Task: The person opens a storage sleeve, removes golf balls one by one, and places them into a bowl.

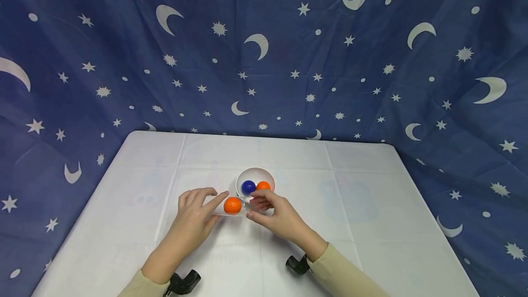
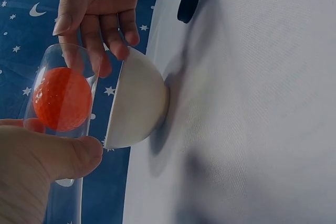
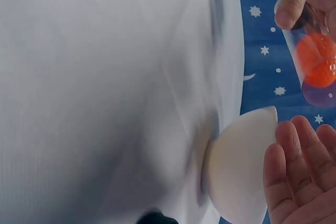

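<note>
My left hand holds a clear tube on its side above the table, thumb and fingers around its wall. Inside, close to the mouth, sits a dimpled orange ball. My right hand is beside that mouth, its fingers loosely extended and the palm turned up in the right wrist view, with nothing in it. Just behind both hands a white bowl stands on the table. It contains a blue ball and another orange ball, partly hidden by my right fingers.
A white cloth covers the table, with fold creases across it. Behind hangs a dark blue curtain with moons and stars. Each wrist carries a black camera mount, the left one and the right one both low over the cloth.
</note>
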Demonstrator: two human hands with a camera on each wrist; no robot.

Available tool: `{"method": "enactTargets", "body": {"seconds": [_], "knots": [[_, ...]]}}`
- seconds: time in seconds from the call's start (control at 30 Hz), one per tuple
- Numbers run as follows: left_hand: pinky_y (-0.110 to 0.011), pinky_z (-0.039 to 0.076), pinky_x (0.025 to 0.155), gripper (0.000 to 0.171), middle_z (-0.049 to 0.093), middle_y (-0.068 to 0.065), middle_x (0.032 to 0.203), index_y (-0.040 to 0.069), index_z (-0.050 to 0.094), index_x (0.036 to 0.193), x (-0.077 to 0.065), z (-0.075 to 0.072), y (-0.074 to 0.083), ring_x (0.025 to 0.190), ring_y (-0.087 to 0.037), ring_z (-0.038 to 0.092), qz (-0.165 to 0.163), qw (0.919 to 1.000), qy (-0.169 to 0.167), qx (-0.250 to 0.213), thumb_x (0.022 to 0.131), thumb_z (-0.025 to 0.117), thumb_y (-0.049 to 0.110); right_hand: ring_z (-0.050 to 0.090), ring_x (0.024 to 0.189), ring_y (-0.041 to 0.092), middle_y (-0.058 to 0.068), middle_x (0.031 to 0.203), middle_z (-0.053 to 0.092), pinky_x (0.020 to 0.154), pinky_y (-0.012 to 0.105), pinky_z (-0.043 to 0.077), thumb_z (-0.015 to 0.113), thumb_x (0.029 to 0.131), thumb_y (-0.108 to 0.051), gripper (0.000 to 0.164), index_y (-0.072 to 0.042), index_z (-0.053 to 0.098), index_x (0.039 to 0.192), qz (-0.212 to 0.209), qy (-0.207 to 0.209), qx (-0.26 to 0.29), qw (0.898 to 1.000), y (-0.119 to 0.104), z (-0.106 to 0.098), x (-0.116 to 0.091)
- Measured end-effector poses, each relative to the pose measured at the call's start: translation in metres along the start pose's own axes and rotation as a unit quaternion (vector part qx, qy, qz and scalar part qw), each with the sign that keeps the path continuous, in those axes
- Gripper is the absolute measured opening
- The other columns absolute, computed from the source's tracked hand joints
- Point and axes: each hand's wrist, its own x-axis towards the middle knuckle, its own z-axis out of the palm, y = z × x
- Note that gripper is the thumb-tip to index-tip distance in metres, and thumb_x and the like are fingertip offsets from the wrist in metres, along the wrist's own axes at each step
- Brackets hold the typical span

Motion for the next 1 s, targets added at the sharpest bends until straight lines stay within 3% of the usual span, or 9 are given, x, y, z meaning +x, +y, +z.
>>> {"method": "enactTargets", "body": {"seconds": [0.13,0.33,0.57,0.73,1.0], "knots": [[-0.047,0.022,0.089,0.059,0.047,-0.006,0.112,0.022,0.054,0.123,0.0006,0.0009,0.0009,0.104,-0.026,0.041,0.001,1.0000,0.001,0.002,0.068,0.075,0.016,0.058,0.088,0.016,0.006,0.105,0.060,0.081,0.038,0.045,0.067,0.078,-0.034,0.049,-0.010,0.052,0.118,-0.003,-0.004,0.016,1.000,0.0012,0.0032,0.0006],[-0.048,0.022,0.089,0.059,0.048,-0.006,0.112,0.022,0.055,0.123,0.0016,0.0018,0.0020,0.104,-0.026,0.042,0.008,1.0000,0.005,0.002,0.068,0.075,0.016,0.058,0.085,0.006,0.001,0.102,0.060,0.079,0.029,0.046,0.063,0.077,-0.044,0.049,-0.016,0.054,0.116,-0.022,-0.005,0.007,1.000,-0.0001,0.0041,0.0013],[-0.048,0.022,0.090,0.060,0.048,-0.006,0.113,0.022,0.054,0.124,0.0022,0.0007,0.0036,0.105,-0.026,0.041,0.007,1.0000,-0.002,0.005,0.068,0.075,0.017,0.058,0.084,0.006,0.000,0.100,0.061,0.078,0.029,0.047,0.063,0.078,-0.043,0.047,-0.017,0.054,0.116,-0.027,-0.003,0.009,1.000,-0.0019,0.0048,0.0005],[-0.048,0.022,0.090,0.059,0.048,-0.005,0.112,0.021,0.055,0.124,0.0039,-0.0015,0.0037,0.105,-0.027,0.042,0.014,0.9997,-0.001,0.020,0.068,0.075,0.017,0.058,0.084,0.007,-0.002,0.100,0.060,0.078,0.029,0.047,0.062,0.080,-0.042,0.049,-0.011,0.053,0.117,-0.017,-0.001,0.010,1.000,-0.0027,0.0070,0.0001],[-0.048,0.026,0.086,0.062,0.051,-0.005,0.109,0.019,0.056,0.122,0.0090,-0.0071,0.0059,0.104,-0.029,0.043,0.034,0.9977,0.011,0.058,0.064,0.077,0.013,0.058,0.084,0.007,-0.002,0.101,0.059,0.076,0.028,0.047,0.060,0.082,-0.042,0.048,-0.017,0.051,0.121,-0.011,-0.003,0.012,1.000,-0.0046,0.0094,-0.0004]]}}
